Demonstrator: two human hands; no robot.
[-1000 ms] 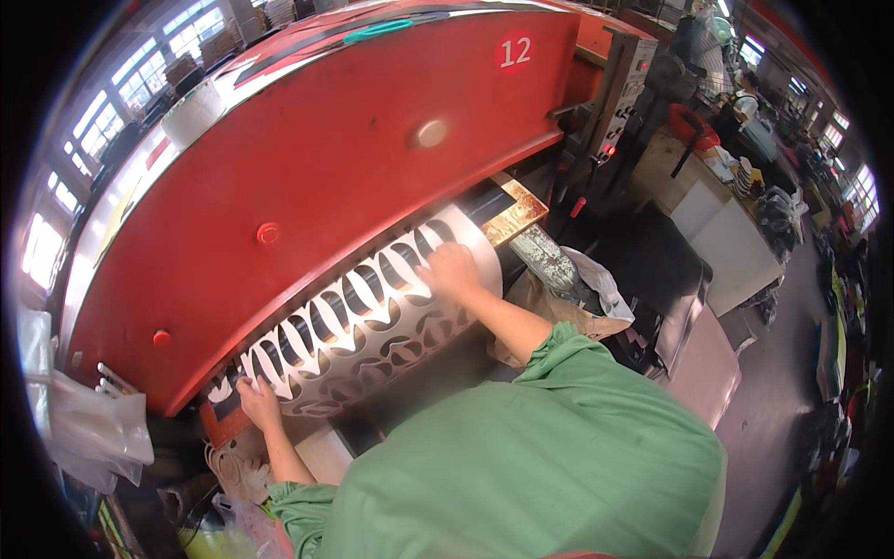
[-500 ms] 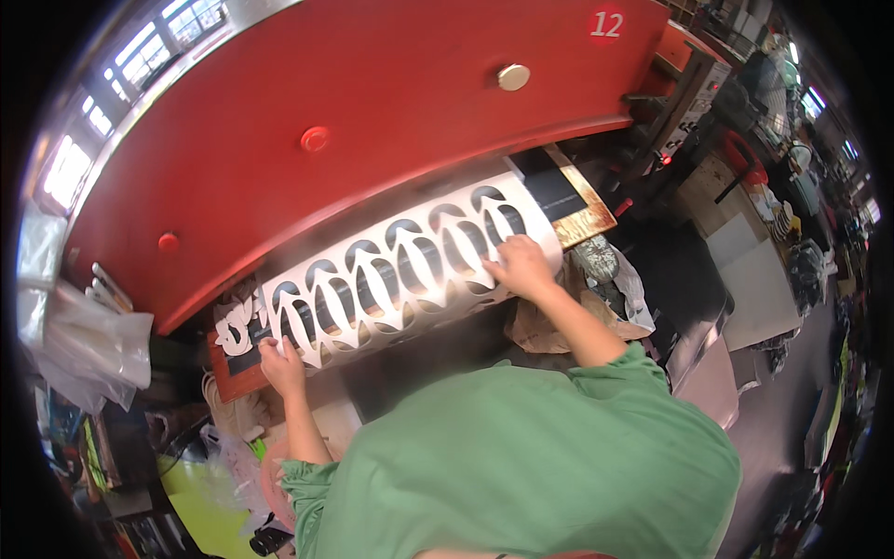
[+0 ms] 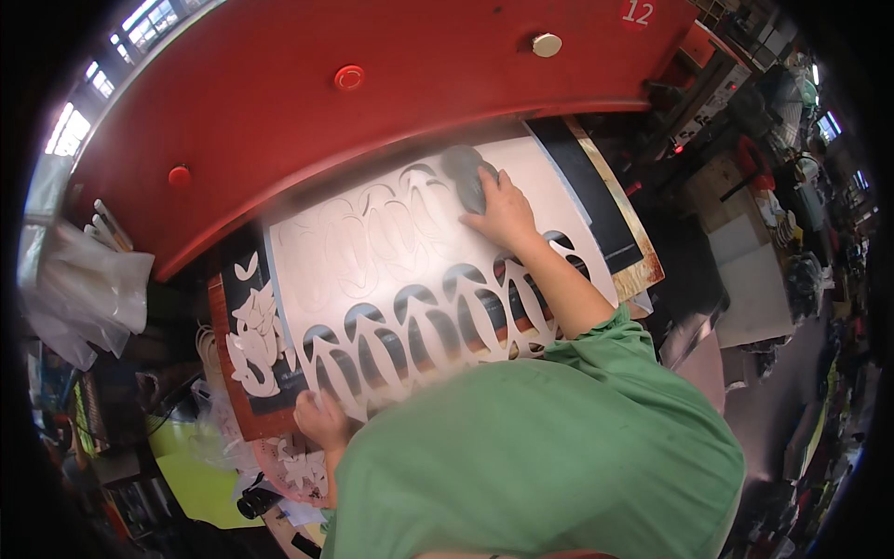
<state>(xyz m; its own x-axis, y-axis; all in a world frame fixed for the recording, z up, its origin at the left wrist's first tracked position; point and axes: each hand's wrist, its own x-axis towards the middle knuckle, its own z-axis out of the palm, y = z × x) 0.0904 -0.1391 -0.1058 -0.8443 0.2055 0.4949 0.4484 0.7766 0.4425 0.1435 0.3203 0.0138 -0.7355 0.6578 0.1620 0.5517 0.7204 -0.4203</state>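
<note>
A wide white sheet lies over the dark board of a cutting press. Curved pieces are cut out of its near part in a row of dark-showing holes. Its far part bears thin cut outlines with the pieces still in place. My right hand rests on the far right of the sheet with thumb and fingers apart, against a blurred dark grey oval patch; whether that is a hole or a pad is unclear. My left hand is closed at the sheet's near left corner, seemingly pinching its edge.
Loose white cut pieces are heaped on the board's left end. The red press head with buttons overhangs the far side. Plastic bags hang at left. A control post stands at far right.
The sheet has come toward me, and its uncut-looking far part with outlines now shows. My right hand has moved farther away and up; my left hand has moved nearer to my body.
</note>
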